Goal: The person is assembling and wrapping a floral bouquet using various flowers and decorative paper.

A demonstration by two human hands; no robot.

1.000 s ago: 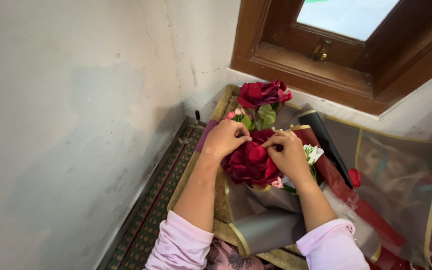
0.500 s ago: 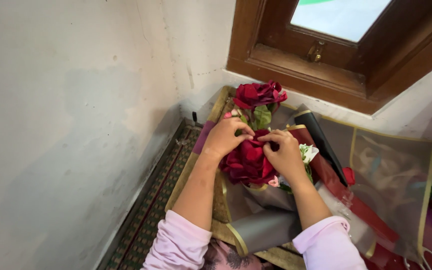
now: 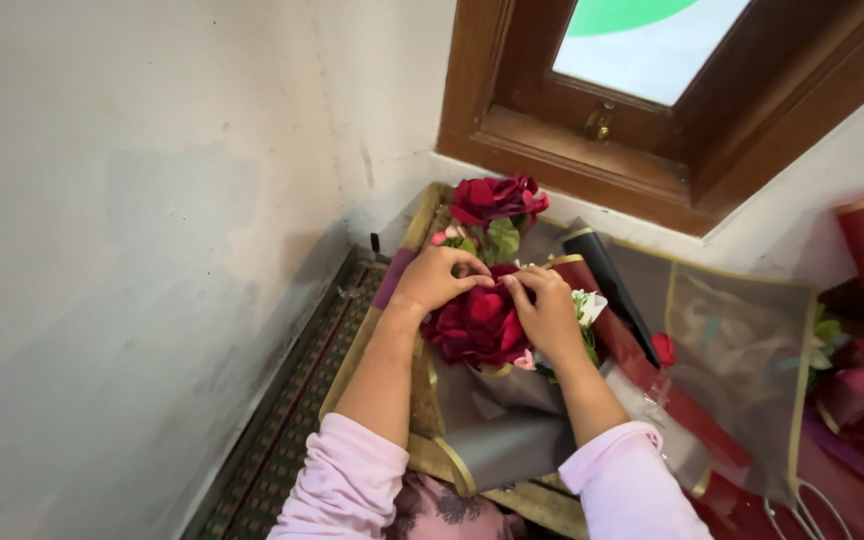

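Both hands, left (image 3: 434, 282) and right (image 3: 549, 312), curl, seemingly pinching (fingertips together) the red rose (image 3: 479, 327).

The rose (image 3: 477, 325) is deep red. Behind it, a second rose (image 3: 492, 197) is red above green leaves (image 3: 501, 238). Below it, the wrapping paper (image 3: 512, 445) is grey with a gold edge. Pale pink sleeves (image 3: 347, 480); brown wooden window frame (image 3: 552, 150); off-white wall (image 3: 152, 200).

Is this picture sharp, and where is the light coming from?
Head view: daylight enters through the wooden window, whose pane is washed out to near white; the left hand, right hand and dark red rose are fairly sharp; the wall looks evenly lit, with soft grey patches; straight edges tilt from the steep downward angle.
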